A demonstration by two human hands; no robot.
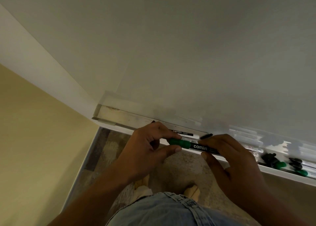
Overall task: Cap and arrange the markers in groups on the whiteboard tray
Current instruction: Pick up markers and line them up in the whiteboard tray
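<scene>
- The left hand (pixel 147 145) is pinching the green plastic cap (pixel 179 143) between thumb and forefinger, probably to press it fully onto the black cylindrical marker (pixel 202 148).
- The right hand (pixel 234 159), at 3 o'clock from the cap, is gripping the marker's body to brace it.
- The marker is being held just over the front rim of the long white whiteboard tray (pixel 282 173), not lying inside.
- At 4 o'clock, green-capped and black-capped markers (pixel 275 163) are lying in the tray, seemingly not yet sorted.

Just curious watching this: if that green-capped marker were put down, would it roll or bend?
Probably rolls: the green-capped marker has a round barrel, though the tray lip would likely stop it. It looks rigid, spanning straight between left hand and right hand.
</scene>
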